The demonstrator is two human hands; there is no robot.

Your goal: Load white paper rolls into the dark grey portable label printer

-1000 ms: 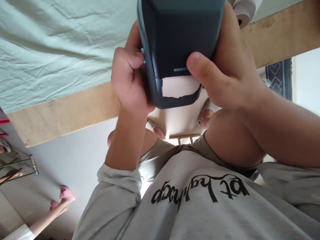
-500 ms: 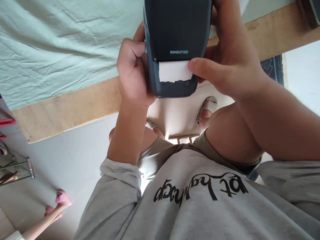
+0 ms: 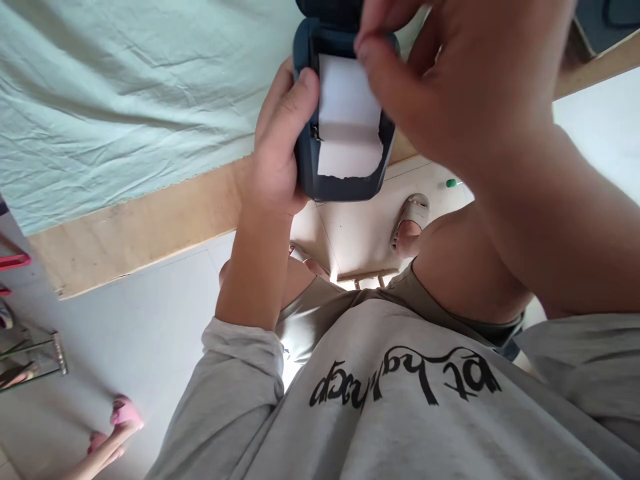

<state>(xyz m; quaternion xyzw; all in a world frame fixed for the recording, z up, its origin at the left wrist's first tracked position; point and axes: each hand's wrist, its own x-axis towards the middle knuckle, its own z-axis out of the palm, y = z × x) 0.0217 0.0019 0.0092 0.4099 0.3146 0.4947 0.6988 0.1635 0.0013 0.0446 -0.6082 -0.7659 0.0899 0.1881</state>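
A dark label printer [image 3: 310,177] is held in my left hand [image 3: 280,147], whose fingers wrap its left side, the thumb resting on the rim. The printer's black lid [image 3: 327,9] is raised and cut off by the top edge of the view. White label paper [image 3: 349,100] lies in the opened compartment, and its torn end hangs over the front. Over the compartment's upper right is my right hand [image 3: 430,80], thumb and fingertips closed together beside the lid and paper. What they pinch, if anything, is hidden.
A pale green cloth [image 3: 125,100] covers the table with a wooden edge [image 3: 150,217]. Another person's feet in pink slippers [image 3: 125,412] are on the floor at lower left. A rack [image 3: 35,360] stands at the left. A dark object [image 3: 610,27] sits at upper right.
The printer's lid has swung up, exposing the paper inside. My right hand has moved from the printer's front right up to the lid's side; my left thumb now lies on the rim.
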